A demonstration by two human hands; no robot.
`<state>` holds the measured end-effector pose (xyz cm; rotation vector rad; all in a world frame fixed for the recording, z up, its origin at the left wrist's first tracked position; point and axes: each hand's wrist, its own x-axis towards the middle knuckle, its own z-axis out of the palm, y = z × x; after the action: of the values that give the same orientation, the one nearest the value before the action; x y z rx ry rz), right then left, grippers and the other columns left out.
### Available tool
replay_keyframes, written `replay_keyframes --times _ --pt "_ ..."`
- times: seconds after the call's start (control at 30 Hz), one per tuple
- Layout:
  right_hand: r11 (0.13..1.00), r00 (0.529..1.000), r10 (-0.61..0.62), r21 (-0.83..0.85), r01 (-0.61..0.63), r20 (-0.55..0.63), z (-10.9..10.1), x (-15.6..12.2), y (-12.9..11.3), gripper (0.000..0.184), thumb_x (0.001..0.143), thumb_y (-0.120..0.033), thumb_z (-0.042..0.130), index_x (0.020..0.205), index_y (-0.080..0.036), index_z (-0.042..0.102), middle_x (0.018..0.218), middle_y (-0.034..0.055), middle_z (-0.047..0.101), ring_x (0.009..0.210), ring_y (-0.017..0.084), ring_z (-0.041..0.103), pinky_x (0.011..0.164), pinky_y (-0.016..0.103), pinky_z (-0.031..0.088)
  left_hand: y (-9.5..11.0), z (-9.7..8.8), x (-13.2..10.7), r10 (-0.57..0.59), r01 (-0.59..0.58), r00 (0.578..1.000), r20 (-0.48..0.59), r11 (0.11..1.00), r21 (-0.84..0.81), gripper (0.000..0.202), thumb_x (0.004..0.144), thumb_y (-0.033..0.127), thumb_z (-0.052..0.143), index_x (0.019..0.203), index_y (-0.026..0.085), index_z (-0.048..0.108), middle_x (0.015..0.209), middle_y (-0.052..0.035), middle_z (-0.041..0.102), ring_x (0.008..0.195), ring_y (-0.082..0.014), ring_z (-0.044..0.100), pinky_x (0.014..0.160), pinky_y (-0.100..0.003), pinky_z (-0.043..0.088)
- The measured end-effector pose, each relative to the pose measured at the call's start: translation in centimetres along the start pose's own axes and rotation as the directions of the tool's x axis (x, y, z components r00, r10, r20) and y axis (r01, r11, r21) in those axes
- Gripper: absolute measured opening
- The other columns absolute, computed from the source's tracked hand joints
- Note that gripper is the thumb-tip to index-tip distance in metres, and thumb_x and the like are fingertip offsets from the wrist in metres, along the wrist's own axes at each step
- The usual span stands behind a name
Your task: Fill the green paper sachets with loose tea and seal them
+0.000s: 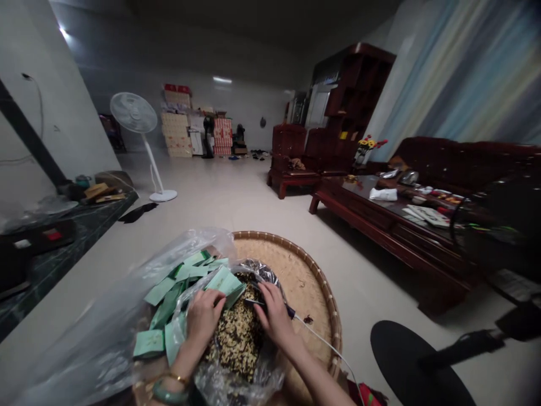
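My left hand is closed at the lower edge of a pale green packet, fingers bent against it. In my right hand is a slim dark corded tool, its thin tip toward the packet and a white cord trailing behind. What kind of tool it is I cannot make out. Below and between both hands lies a heap of dried, pale yellow and dark flakes in a clear plastic bag. Several more green packets are piled left of my left hand.
A round woven bamboo tray sits under the bag, with a large clear plastic sheet on the left. A black round stand base is at right. Beyond are a dark wooden table, a white fan and stacked boxes.
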<state>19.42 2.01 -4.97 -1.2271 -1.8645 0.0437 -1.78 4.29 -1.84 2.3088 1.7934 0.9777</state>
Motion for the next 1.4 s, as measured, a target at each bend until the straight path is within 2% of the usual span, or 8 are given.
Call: replay_keyframes --times 0.17,0.3,0.4,0.53,0.7,0.87,1.07,1.4 --pt "0.988 0.998 -0.035 0.149 0.043 -0.058 1.0 2.7 -1.8 0.060 0.085 -0.010 0.047 0.143 -0.022 0.035 0.130 0.0125 0.055 0.121 0.023 0.052 0.100 0.042 0.047 1.2 -0.9 0.4 -0.057 0.069 0.997 0.042 0.915 -0.397 0.014 0.074 0.030 0.060 0.069 0.022 0.070 0.073 -0.0033 0.072 0.074 -0.0225 0.065 0.070 -0.033 0.050" --pt "0.980 0.987 -0.100 0.161 0.120 -0.124 1.4 3.2 -2.3 0.058 0.086 -0.007 0.043 0.142 -0.022 0.037 0.125 0.0118 0.060 0.116 0.022 0.056 0.096 0.040 0.050 2.1 -1.1 0.4 -0.236 0.257 0.966 0.111 0.795 -0.549 0.019 0.066 0.038 0.064 0.066 0.020 0.071 0.067 -0.0033 0.073 0.064 -0.0220 0.066 0.065 -0.031 0.053" --pt "0.978 0.970 -0.117 0.146 0.149 -0.211 1.4 3.0 -2.5 0.051 0.090 -0.011 0.046 0.139 -0.020 0.042 0.121 0.0136 0.062 0.113 0.022 0.058 0.094 0.039 0.051 2.8 -0.9 0.2 -0.261 0.310 0.950 0.171 0.724 -0.616 0.025 0.064 0.043 0.066 0.063 0.018 0.070 0.063 -0.0040 0.072 0.061 -0.0221 0.066 0.062 -0.030 0.053" --pt "0.974 0.957 -0.082 0.179 0.136 -0.278 1.3 2.9 -2.7 0.033 0.090 -0.013 0.051 0.121 -0.022 0.060 0.113 0.0125 0.064 0.106 0.022 0.061 0.089 0.038 0.052 3.5 -0.6 -0.3 -0.258 0.323 0.946 0.197 0.692 -0.645 0.027 0.064 0.044 0.065 0.062 0.017 0.070 0.062 -0.0040 0.072 0.061 -0.0216 0.066 0.060 -0.028 0.053" --pt "0.967 0.962 0.089 0.256 -0.021 -0.259 0.6 3.0 -3.0 0.034 0.086 -0.016 0.057 0.120 -0.019 0.059 0.100 0.0102 0.064 0.093 0.020 0.062 0.079 0.034 0.054 3.5 -0.4 -0.8 -0.245 0.299 0.954 0.172 0.745 -0.596 0.026 0.067 0.042 0.064 0.065 0.018 0.071 0.065 -0.0033 0.072 0.061 -0.0207 0.065 0.060 -0.028 0.051" --pt "0.989 0.951 0.019 0.142 0.026 -0.307 -0.5 3.0 -3.3 0.028 0.086 -0.013 0.056 0.112 -0.022 0.065 0.087 0.0065 0.063 0.083 0.019 0.058 0.074 0.034 0.052 3.5 -0.3 -0.9 -0.240 0.291 0.957 0.164 0.760 -0.581 0.024 0.069 0.041 0.063 0.066 0.018 0.071 0.065 -0.0032 0.072 0.061 -0.0201 0.065 0.059 -0.027 0.051" --pt "0.985 0.934 -0.067 0.129 0.119 -0.352 -0.8 2.7 -3.0 0.033 0.087 -0.009 0.053 0.115 -0.023 0.064 0.090 0.0074 0.067 0.085 0.020 0.059 0.074 0.036 0.052 3.9 -0.5 -1.0 -0.254 0.304 0.952 0.169 0.735 -0.605 0.023 0.068 0.040 0.064 0.066 0.018 0.071 0.065 -0.0038 0.072 0.061 -0.0203 0.066 0.061 -0.028 0.052" --pt "0.963 0.934 0.039 0.262 0.059 -0.354 -0.6 2.3 -3.4 0.024 0.087 -0.012 0.056 0.105 -0.022 0.069 0.089 0.0076 0.070 0.083 0.018 0.064 0.075 0.033 0.054 4.4 -0.7 -1.4 -0.284 0.352 0.935 0.212 0.679 -0.645 0.024 0.068 0.040 0.065 0.066 0.016 0.070 0.065 -0.0043 0.072 0.063 -0.0206 0.066 0.061 -0.028 0.053"
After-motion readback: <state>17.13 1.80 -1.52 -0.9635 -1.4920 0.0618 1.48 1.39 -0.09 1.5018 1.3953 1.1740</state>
